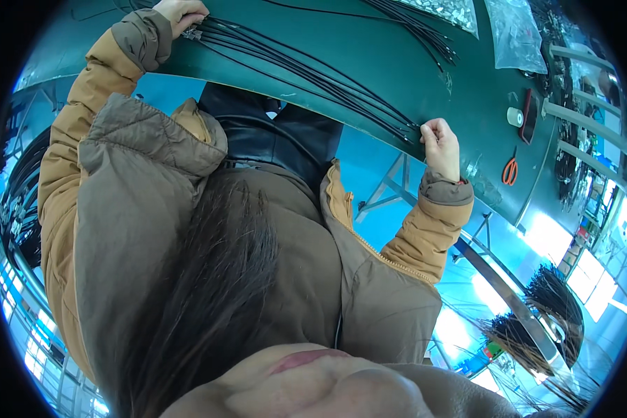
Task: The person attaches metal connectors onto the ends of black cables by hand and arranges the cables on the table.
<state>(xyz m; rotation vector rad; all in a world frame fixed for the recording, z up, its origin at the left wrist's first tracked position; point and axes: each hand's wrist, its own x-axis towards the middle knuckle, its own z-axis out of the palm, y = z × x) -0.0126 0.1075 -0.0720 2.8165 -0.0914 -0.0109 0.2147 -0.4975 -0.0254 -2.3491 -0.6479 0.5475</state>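
Cables [306, 75] form two bundles on the bench [481, 125]; the left hand's [181, 15] fingers grip the nearer's end, the right hand's [439, 143] pinch closed at its tips, near one roll [515, 117].

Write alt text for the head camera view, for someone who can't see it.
A person's bare left hand is at one end of a long bundle of thin black cables on a green tabletop, the right hand at the other end. Orange-handled scissors and a small white roll lie to the right.
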